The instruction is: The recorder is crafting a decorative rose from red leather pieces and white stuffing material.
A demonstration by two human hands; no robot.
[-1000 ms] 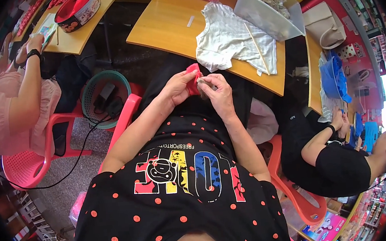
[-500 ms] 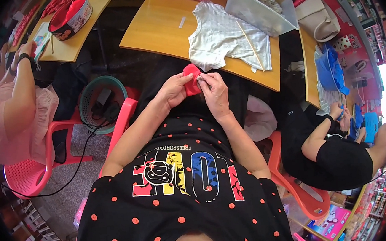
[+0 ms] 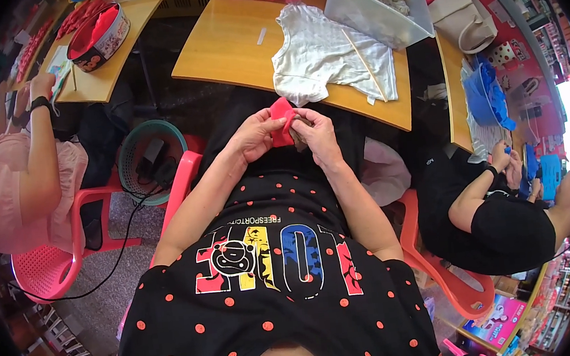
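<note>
My left hand [image 3: 254, 134] and my right hand [image 3: 314, 133] are together over my lap, both pinching a small red piece of fabric [image 3: 284, 118]. The fabric sticks up between the thumbs and fingers, just in front of the near edge of a yellow wooden table [image 3: 233, 47]. On that table, right behind my hands, lies a white garment [image 3: 325, 56] with a thin wooden stick [image 3: 365, 66] across it.
A clear plastic bin [image 3: 378, 7] stands at the table's far right. A person in pink [image 3: 14, 181] sits on a pink chair at left, a person in black [image 3: 498, 213] at right. A green basket [image 3: 151, 159] with cables sits on the floor left of my knees.
The view has shifted slightly, so table and hands sit lower in the picture. My hands stay together on the red fabric, fingers working it a little.
</note>
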